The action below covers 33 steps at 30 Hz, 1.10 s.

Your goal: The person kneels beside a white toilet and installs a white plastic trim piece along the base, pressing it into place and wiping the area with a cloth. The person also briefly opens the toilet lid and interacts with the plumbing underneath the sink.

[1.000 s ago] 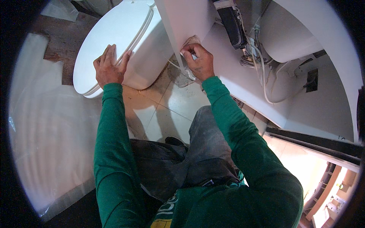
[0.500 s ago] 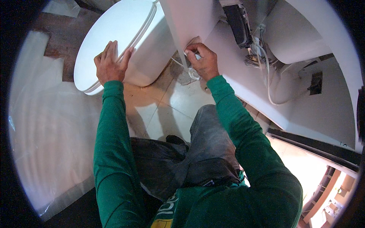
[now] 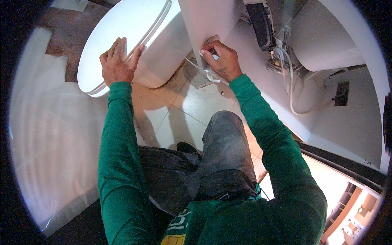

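Observation:
My left hand (image 3: 118,65) lies on the closed white lid of a toilet (image 3: 126,28), fingers stretched over it and thumb at its edge. To the right, my right hand (image 3: 222,61) is closed in a pinch beside the edge of a white cabinet panel (image 3: 208,24). A small whitish bit shows between the fingers, too covered to name. Just below that hand is a clump of clear or white material (image 3: 213,76) near the floor. A thin white tube or cable (image 3: 191,62) runs from the toilet side toward it.
Inside the open cabinet at right are a black box-shaped device (image 3: 260,26), coiled hoses (image 3: 277,65) and a rounded white basin (image 3: 326,36). A white cable (image 3: 300,112) leads to a wall opening. Translucent plastic sheeting (image 3: 45,122) covers the left side. Floor tiles (image 3: 183,100) lie between my legs and the toilet.
My right hand has shifted slightly right and up, still pinched by the panel edge. The left hand stays on the lid. The whole view has moved a little.

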{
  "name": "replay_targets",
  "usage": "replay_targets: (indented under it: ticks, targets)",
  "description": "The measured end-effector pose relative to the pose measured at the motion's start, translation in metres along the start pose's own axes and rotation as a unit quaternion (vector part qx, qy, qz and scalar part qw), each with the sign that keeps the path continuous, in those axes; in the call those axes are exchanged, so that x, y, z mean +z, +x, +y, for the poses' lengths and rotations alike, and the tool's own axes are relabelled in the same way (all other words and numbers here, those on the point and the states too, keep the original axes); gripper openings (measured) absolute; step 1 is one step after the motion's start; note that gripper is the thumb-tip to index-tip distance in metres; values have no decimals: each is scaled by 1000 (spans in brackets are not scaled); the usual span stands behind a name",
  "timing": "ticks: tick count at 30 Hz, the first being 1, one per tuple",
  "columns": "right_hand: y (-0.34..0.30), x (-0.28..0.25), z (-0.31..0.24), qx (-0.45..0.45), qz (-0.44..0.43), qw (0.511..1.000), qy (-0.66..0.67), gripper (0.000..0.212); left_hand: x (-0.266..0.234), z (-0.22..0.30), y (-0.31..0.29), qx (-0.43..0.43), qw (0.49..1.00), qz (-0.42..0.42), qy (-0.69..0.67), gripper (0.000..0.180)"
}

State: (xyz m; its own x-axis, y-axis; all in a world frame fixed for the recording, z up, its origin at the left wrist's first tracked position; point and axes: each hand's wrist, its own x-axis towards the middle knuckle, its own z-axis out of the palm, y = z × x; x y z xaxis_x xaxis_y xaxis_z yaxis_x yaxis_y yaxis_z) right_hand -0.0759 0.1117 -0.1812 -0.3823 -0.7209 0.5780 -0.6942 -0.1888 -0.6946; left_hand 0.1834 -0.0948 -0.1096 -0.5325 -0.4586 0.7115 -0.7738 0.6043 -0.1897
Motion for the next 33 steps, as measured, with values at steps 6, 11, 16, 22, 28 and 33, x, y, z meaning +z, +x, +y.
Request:
replay_targets:
  ticks: [6, 11, 16, 22, 28, 33]
  targets:
    - [0, 1, 5, 7, -22, 1000, -5, 20, -8, 8, 0, -37, 999, -20, -19, 73]
    - [-14, 12, 16, 11, -28, 999, -13, 20, -10, 11, 2, -36, 999, -17, -27, 72]
    - [-17, 14, 8, 96, 2, 994, 60, 20, -13, 14, 3, -49, 998, -29, -28, 70]
    - [-9, 16, 2, 58, 39, 996, 50, 20, -12, 14, 3, -36, 999, -4, -25, 67]
    - [-6, 11, -1, 54, 8, 998, 38, 19, -15, 12, 3, -21, 999, -14, -32, 63]
    - [-5, 7, 1, 92, -9, 992, 83, 18, -19, 19, 2, -32, 999, -5, -39, 63]
